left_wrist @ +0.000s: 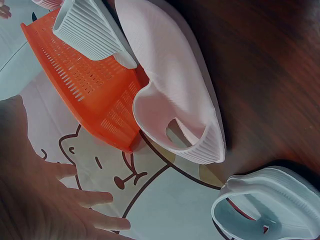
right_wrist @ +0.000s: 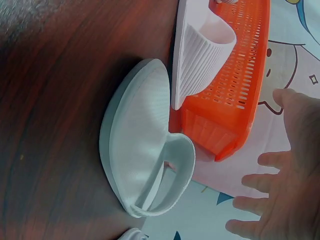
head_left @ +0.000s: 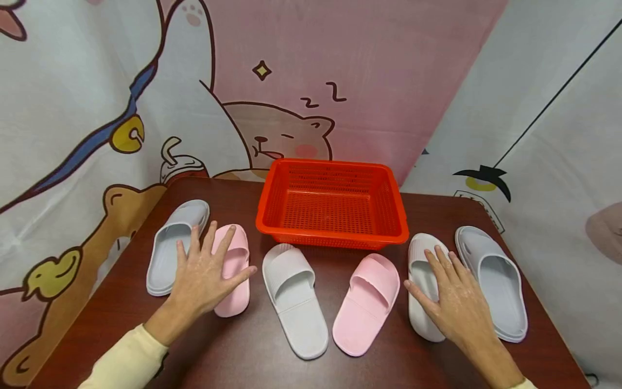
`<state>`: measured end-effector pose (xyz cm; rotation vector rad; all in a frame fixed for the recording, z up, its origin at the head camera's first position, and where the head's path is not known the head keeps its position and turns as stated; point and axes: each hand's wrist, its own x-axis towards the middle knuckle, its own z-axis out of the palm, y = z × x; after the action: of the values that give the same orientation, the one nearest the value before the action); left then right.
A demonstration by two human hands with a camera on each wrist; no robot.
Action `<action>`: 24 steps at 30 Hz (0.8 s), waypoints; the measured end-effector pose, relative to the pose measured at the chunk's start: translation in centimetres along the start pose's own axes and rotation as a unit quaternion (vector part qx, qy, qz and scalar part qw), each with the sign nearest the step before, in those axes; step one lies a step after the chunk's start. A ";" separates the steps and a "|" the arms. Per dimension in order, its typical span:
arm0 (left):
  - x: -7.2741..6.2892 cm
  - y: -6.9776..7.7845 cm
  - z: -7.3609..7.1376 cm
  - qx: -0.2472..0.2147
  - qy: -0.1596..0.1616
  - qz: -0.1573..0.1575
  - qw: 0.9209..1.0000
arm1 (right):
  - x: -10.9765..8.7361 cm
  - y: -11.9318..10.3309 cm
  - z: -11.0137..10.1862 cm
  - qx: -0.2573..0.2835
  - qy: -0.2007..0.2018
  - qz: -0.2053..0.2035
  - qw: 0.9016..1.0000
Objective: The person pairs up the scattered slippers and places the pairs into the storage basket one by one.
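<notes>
Left hand (head_left: 201, 275) and right hand (head_left: 459, 305) are both released, with fingers spread and nothing grasped. In the head view, the left hand hangs over the left grey slipper (head_left: 190, 212) and the left pink slipper (head_left: 233, 300). The right hand hangs over the right white slipper (head_left: 421, 319), close beside the right grey slipper (head_left: 502, 292). Between the hands lie the left white slipper (head_left: 301, 316) and the right pink slipper (head_left: 360, 321). All six slippers rest sole down on the table (head_left: 218, 356), on the person's side of the red basket (head_left: 335, 237). They look like moulded foam, so each is probably light, a little soft, and hard to damage.

From the left wrist, the left pink slipper shows its ribbed strap as a hollow arch. This strap seems a good place to take hold: fingers inside the arch, thumb on top. Gripped too strongly, it would perhaps bend.

From the right wrist, the right white slipper shows a thick sole, and its side edge could also be pinched, although the smooth surface may slip somewhat. The perforated basket looks thin and rather stiff; its rim would be the natural hold.
</notes>
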<state>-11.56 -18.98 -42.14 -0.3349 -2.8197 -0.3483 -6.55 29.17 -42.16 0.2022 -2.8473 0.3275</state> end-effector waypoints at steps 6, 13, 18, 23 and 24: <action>-0.4 -0.3 -0.3 0.007 -0.001 -0.004 1.000 | -0.3 -0.5 -0.2 0.013 0.020 -0.040 0.999; -0.7 -0.8 -0.8 0.022 0.007 0.006 1.000 | -0.5 -0.9 -0.5 0.030 0.007 -0.116 0.993; -0.8 -1.8 -1.6 0.021 -0.003 0.043 0.999 | -0.1 -1.1 -0.4 0.046 -0.029 -0.187 0.981; -0.1 -4.8 -2.9 -0.025 -0.045 0.170 0.984 | 0.9 -1.2 0.2 0.046 -0.082 -0.232 0.968; 0.2 -5.4 -3.0 -0.035 -0.054 0.198 0.978 | 1.1 -1.2 0.3 0.044 -0.094 -0.237 0.966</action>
<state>-12.42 -24.83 -40.40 -0.9368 -2.7569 -0.3490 -7.52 27.87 -41.86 0.9578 -2.8435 0.3455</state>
